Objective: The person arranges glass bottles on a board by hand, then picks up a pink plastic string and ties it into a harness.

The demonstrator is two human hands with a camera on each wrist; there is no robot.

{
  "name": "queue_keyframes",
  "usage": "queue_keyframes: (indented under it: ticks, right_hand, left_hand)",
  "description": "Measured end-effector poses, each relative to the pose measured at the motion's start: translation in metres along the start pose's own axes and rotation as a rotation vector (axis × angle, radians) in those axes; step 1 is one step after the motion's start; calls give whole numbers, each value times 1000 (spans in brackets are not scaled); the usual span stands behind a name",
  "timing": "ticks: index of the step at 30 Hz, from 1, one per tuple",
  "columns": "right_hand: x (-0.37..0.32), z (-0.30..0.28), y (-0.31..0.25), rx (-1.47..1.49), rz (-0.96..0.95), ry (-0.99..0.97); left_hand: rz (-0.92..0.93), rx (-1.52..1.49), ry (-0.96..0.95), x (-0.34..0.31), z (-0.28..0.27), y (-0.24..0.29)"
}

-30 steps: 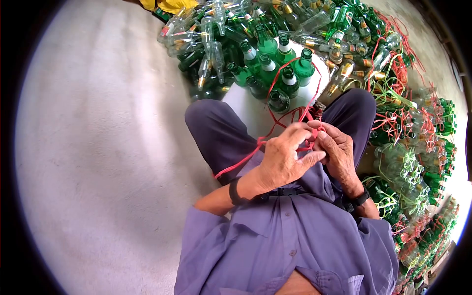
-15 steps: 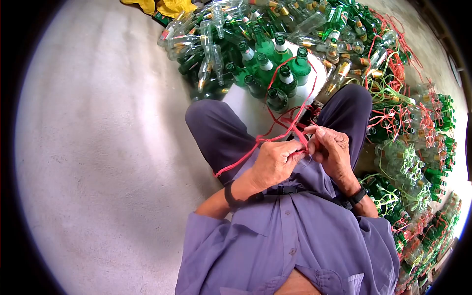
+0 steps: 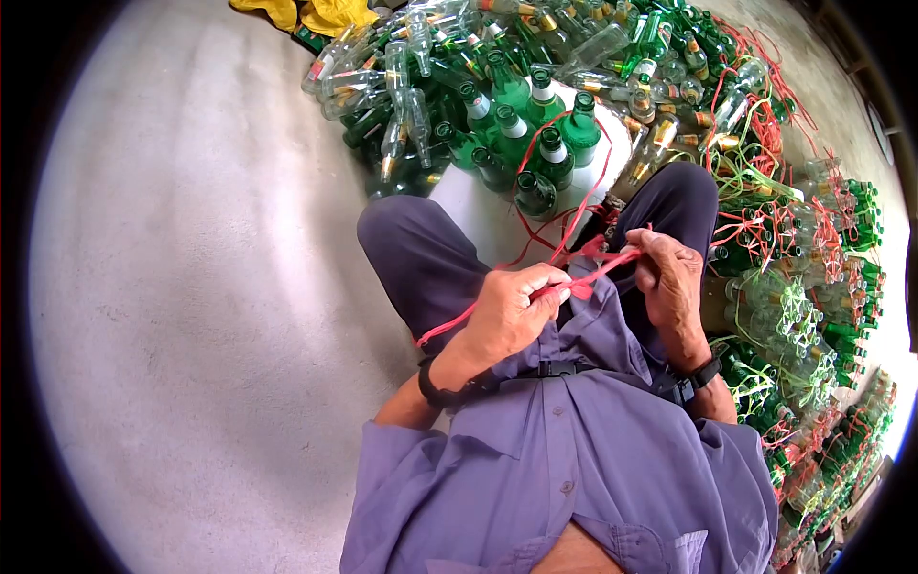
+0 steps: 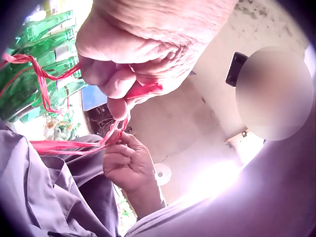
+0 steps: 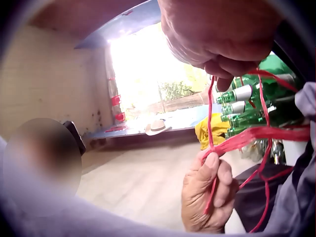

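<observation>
A red plastic twine (image 3: 607, 268) stretches between both hands over the lap. My left hand (image 3: 516, 311) pinches it between thumb and fingers; in the right wrist view, a loose tail hangs below that left hand (image 5: 210, 192). My right hand (image 3: 672, 277) pinches the other stretch with curled fingers, a little higher and to the right. Seen from the left wrist, the right hand (image 4: 129, 163) grips the twine close below the left hand (image 4: 133, 54). From there the twine runs to a loop around several upright green bottles (image 3: 535, 191), grouped on a white board (image 3: 464, 191) ahead of the knees.
Loose clear and green bottles (image 3: 402, 96) are heaped behind the board. Bundles of tied bottles (image 3: 794, 306) line the right side, with red and light green twine (image 3: 755, 177) over them. A yellow bag (image 3: 335, 14) lies at the back left. Bare concrete floor (image 3: 210, 287) spreads left.
The hands have drawn apart, the right one moving up and right, the left one down and left. The twine between them is now pulled out straight. The bottles stay put.
</observation>
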State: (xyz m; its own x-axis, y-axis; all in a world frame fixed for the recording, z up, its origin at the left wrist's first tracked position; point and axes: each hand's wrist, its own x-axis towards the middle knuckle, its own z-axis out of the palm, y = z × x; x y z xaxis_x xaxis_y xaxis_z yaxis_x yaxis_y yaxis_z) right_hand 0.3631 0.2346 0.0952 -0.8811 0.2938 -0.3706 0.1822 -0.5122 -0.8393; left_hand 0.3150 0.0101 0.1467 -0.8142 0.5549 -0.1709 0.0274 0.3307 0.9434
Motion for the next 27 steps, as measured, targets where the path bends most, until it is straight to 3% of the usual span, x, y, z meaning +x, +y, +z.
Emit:
queue_keyframes:
  ticks: [4, 10, 12, 14, 16, 18, 21, 22, 26, 27]
  right_hand:
    - [5, -15, -10, -96, -95, 84]
    - [5, -59, -39, -454, -257, 466]
    - [18, -125, -40, -265, -292, 672]
    - [15, -214, -42, -5, -182, 720]
    - [7, -271, -33, 131, -193, 782]
    - [-2, -292, -28, 112, -224, 798]
    - [-8, -323, -9, 101, -173, 990]
    - [-9, -335, -6, 101, -178, 990]
    - [-21, -407, 18, 162, -112, 1048]
    - [-25, -417, 18, 273, -111, 955]
  left_hand:
    - [-19, -7, 23, 2, -2, -1]
    - [-8, -31, 36, 5, -4, -1]
    - [-11, -40, 32, 7, -4, -2]
    - [20, -35, 34, 7, -4, -2]
    - [51, -26, 42, 8, -5, -2]
    - [34, -107, 78, 9, -4, -3]
    - [75, -99, 90, 10, -5, -8]
    - [108, -90, 122, 11, -6, -5]
    - [-51, -175, 218, 9, -18, 3]
    - [-33, -168, 242, 11, -21, 0]
